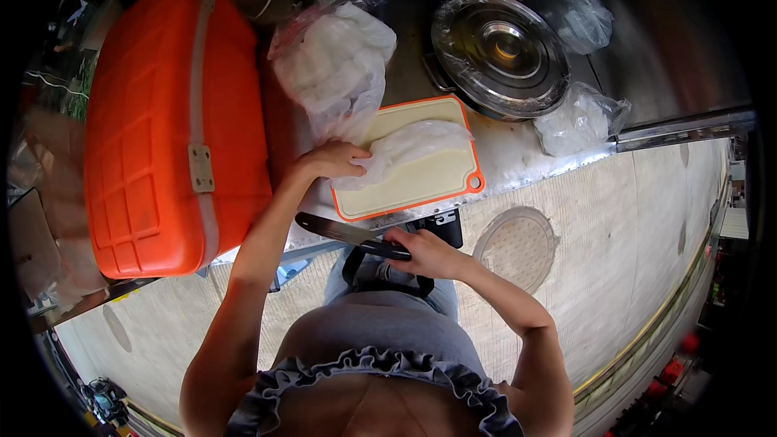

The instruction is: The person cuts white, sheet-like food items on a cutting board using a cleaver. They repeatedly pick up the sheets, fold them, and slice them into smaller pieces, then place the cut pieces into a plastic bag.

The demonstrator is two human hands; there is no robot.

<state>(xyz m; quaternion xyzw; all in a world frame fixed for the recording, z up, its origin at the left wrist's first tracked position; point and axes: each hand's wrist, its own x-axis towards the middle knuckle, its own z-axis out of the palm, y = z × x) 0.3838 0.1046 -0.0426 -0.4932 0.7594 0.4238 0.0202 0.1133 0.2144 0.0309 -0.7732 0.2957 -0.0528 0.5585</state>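
Observation:
A cream cutting board with an orange rim (413, 197) lies on the metal counter. Across it stretches a white, translucent piece of wrapped or bagged material (425, 138); what is inside cannot be told. My left hand (337, 159) rests at its left end, gripping the plastic there. Behind that hand stands a large clear plastic bag filled with something white (340, 51). My right hand (422, 252) holds a knife by its black handle, just off the counter's front edge, and the broad blade (334, 229) points left, its tip near the board's lower left corner.
A big orange insulated box (176, 127) stands close on the left. Behind the board to the right is a large round metal pot lid (502, 54), with a grey plastic bag (570, 15) and a clear bag of white material (576, 121) beside it. Buckets stand farther back.

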